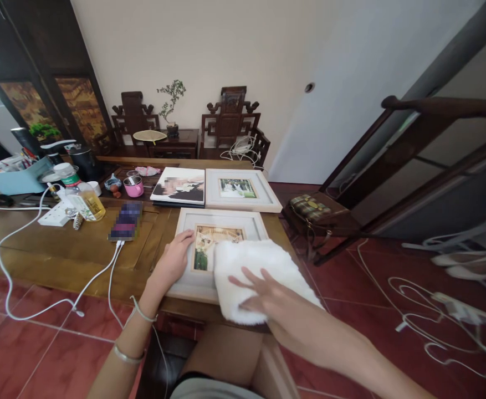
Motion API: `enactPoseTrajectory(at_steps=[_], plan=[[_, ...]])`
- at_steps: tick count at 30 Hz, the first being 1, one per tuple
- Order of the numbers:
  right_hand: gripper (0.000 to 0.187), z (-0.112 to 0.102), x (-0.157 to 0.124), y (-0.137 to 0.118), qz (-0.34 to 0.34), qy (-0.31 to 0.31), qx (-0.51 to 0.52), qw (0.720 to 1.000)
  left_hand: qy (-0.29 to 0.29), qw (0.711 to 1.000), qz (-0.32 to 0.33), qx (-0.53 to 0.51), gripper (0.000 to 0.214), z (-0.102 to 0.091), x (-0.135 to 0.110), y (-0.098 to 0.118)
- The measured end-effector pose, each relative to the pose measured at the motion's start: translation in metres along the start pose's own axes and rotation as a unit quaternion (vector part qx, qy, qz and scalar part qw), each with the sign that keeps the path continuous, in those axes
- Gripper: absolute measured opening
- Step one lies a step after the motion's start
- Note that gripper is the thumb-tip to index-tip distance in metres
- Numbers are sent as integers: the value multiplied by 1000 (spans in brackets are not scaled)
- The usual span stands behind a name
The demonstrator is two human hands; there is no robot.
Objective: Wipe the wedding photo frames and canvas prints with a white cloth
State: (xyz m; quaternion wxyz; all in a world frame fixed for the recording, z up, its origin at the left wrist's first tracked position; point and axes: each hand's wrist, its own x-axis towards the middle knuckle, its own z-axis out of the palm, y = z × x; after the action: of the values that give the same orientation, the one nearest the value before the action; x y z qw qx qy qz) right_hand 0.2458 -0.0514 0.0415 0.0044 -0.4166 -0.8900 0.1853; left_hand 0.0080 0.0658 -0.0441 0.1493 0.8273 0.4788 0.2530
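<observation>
A light wooden picture frame (180, 291) with a grey-white mat and a small photo inside lies flat on the near table edge. My left hand (175, 257) grips its left side, fingers together over the border onto the mat. A fluffy white cloth (284, 266) covers the frame's lower right part and drapes past its corner. From above, my right hand (261, 293) presses on this cloth, fingers somewhat spread and the thumb tucked into a fold. Behind lie a second framed photo (274, 202) and a white photo panel (180, 172) on a dark base.
To the left on the wooden table (72, 255) are a phone (125, 220) with cables, a pink cup (133, 187), a bottle (93, 205), a power strip (54, 215) and a blue box (22, 177). A chair holding a plaid bag (309, 208) stands right; cables (417, 316) cross the floor.
</observation>
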Motion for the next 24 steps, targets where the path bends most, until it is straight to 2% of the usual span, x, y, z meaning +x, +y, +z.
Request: enactPoseTrajectory(at_steps=[3, 6, 9, 13, 15, 17, 20, 24], plan=[[69, 1, -15, -18, -10, -11, 23, 1000, -1, 1000, 1, -3, 50, 0, 0, 0], [70, 10, -1, -14, 11, 17, 13, 1000, -1, 1000, 6, -8, 52, 0, 0, -1], [68, 15, 30, 14, 43, 72, -26, 996, -8, 1000, 13, -8, 53, 0, 0, -3], [66, 2, 78, 67, 95, 164, -96, 977, -16, 1000, 14, -4, 56, -1, 0, -4], [66, -7, 98, 86, 125, 182, -127, 967, -15, 1000, 14, -7, 55, -1, 1, -3], [66, -11, 110, 92, 140, 168, -146, 965, -11, 1000, 12, -13, 54, -2, 1, -2], [67, -6, 103, 72, 115, 113, -145, 976, -7, 1000, 7, -17, 52, -2, 1, 0], [65, 8, 54, 16, 52, 36, -86, 994, 3, 1000, 1, -14, 51, -2, 2, 3]])
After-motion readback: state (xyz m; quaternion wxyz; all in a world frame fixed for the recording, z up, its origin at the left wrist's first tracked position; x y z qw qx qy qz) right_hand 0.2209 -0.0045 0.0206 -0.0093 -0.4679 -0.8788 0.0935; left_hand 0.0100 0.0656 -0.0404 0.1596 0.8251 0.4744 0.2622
